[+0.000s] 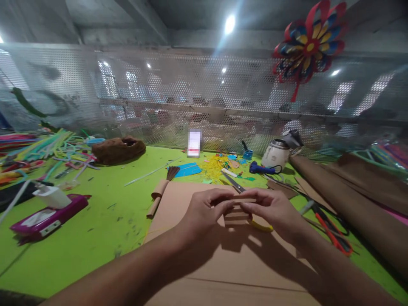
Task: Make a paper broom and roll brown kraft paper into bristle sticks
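Note:
Above a large tan sheet (197, 263), my left hand (204, 208) and my right hand (277, 208) meet with fingertips pinched together. Between them is a small brown paper piece (236, 216) that looks cut or folded into parallel strips. Both thumbs press on it near its upper edge. Beneath my hands lies a pair of scissors (236, 182), its blades pointing away and its yellow handle (262, 226) partly hidden by my fingers. To the left, on the sheet's edge, rest a rolled brown paper piece (158, 191) and a brown fringed piece (172, 172).
Orange-handled scissors (334, 238) lie right, beside a long brown roll (344, 204). Farther back are a white pot (276, 154), a blue glue gun (263, 168), yellow shreds (218, 168) and a phone (194, 143). A purple power strip (47, 216) sits left.

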Motion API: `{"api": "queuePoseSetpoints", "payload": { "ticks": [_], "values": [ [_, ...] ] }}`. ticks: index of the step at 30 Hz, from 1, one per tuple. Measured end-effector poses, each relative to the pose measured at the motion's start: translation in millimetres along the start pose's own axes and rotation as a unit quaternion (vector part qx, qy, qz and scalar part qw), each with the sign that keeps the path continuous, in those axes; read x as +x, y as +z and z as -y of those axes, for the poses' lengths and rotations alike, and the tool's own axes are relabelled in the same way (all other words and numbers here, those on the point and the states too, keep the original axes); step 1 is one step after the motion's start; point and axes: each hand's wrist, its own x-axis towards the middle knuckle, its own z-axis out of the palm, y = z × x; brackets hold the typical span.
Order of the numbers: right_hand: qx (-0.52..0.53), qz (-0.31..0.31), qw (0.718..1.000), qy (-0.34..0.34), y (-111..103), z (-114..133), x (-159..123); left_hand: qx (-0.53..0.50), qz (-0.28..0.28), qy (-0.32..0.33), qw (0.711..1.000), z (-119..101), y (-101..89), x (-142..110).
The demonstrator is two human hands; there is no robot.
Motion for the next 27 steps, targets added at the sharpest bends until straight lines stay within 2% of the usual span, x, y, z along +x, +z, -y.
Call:
{"api": "queuePoseSetpoints", "payload": {
  "ticks": [11, 14, 18, 20, 24, 27],
  "values": [
    [0.038, -0.068, 0.997, 0.014, -1, -9, 3, 0.086, 0.062, 0.054, 0.993, 11, 4.7, -5],
    [0.063, -0.063, 0.996, 0.016, -1, -12, 4, 0.094, 0.048, 0.049, 0.993, 11, 6.9, -8],
    [0.105, -0.006, 0.993, 0.046, -2, -13, 4, 0.084, 0.034, 0.016, 0.996, 9, 10.1, -13],
    [0.086, 0.020, 0.995, 0.047, -4, -12, 4, 0.083, 0.032, -0.008, 0.996, 9, 11.4, -15],
    [0.016, 0.019, 1.000, 0.017, -6, -10, 3, 0.076, 0.018, -0.054, 0.995, 5, 11.4, -12],
    [0.040, 0.016, 0.999, 0.020, -7, -7, 3, 0.036, 0.024, -0.079, 0.996, 2, 9.2, -8]
  ]
}}
